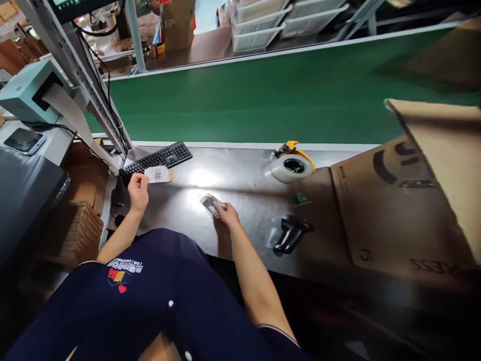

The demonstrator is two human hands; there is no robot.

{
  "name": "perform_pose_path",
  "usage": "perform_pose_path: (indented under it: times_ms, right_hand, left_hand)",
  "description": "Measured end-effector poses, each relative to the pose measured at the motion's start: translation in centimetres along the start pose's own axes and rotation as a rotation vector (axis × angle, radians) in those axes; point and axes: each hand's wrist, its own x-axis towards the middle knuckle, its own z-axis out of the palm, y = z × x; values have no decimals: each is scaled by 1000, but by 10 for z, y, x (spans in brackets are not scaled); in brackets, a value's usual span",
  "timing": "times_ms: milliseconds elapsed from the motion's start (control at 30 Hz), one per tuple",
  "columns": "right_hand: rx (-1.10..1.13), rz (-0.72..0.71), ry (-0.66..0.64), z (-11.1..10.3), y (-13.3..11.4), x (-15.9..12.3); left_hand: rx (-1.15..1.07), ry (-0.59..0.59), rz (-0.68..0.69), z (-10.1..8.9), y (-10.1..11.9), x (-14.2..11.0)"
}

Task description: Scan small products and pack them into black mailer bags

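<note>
My left hand [138,191] pinches a white barcode label [158,174] with a yellow backing strip, held just in front of the black keyboard [160,157]. On the dark shiny table [240,173], my right hand [228,214] has its fingers closed on a small clear packet [211,203] with a printed pattern. The packet rests on the table surface under my fingertips.
A tape dispenser [292,163] with a yellow handle sits to the right, a black handheld scanner [291,233] nearer the front edge. A large open cardboard box [413,195] fills the right side. A green conveyor belt [285,95] runs behind. A label printer [28,93] stands far left.
</note>
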Motion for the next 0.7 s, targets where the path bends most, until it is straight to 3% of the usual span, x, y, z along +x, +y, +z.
perform_pose_path:
  times_ms: [100, 167, 233, 333, 433, 500, 567, 633, 700]
  right_hand:
    - [-82, -32, 93, -2, -15, -9]
    - [-62, -121, 77, 7, -38, -22]
    - [-2, -241, -40, 27, -66, -42]
    - [311, -494, -316, 66, -104, -80]
    - [565, -612, -411, 91, -124, -114]
    - [546, -602, -412, 91, -129, -129]
    - [478, -618, -484, 82, -131, -137]
    - [361, -646, -624, 71, -134, -140]
    - [226, -666, -777, 67, -136, -140]
  left_hand:
    - [53, 52, -19, -3, -6, -5]
    - [57, 84, -60, -2, -10, -10]
    - [45, 126, -95, 2, -13, -18]
    - [32, 200, -127, 9, -16, -40]
    - [-22, 236, -167, 5, -11, -65]
    - [-166, 173, -287, -7, -5, -79]
    - [-363, -14, -557, -25, 2, -88]
    - [-494, -207, -830, -43, 7, -93]
    - [-492, -265, -936, -58, 9, -97]
